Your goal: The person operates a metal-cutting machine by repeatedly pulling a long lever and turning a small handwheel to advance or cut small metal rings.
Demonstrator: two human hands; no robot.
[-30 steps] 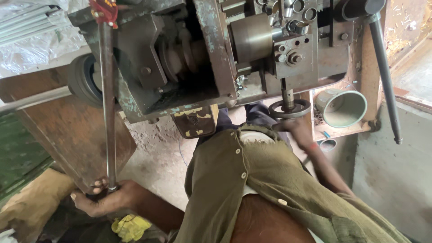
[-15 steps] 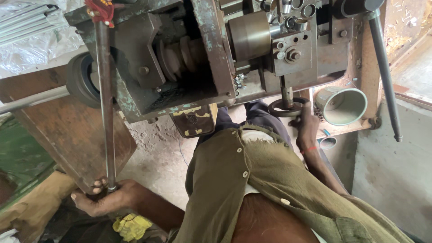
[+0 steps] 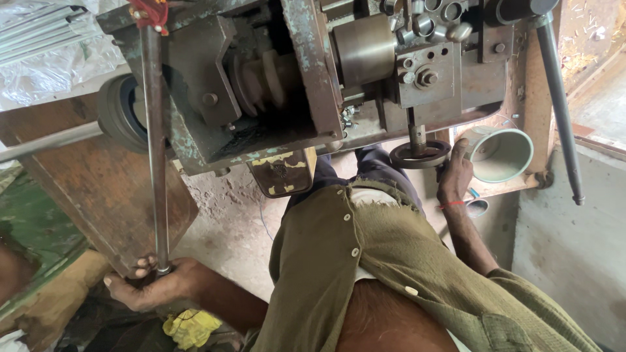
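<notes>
left hand (image 3: 153, 290): fingers wrapped round long lever rod (image 3: 155, 150), keep pull steady | right hand (image 3: 454, 173): fingers curled on handwheel (image 3: 419, 154), feed in small turns

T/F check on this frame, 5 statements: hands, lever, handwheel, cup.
1. The left hand grips the lower end of the long metal lever. True.
2. The right hand rests at the small black handwheel. True.
3. The pale green cup lies on the floor beside the left hand. False: it sits on a ledge just right of the right hand.
4. Both hands are on the lever. False: only the left one is.
5. The lever's top end carries a red piece. True.
</notes>
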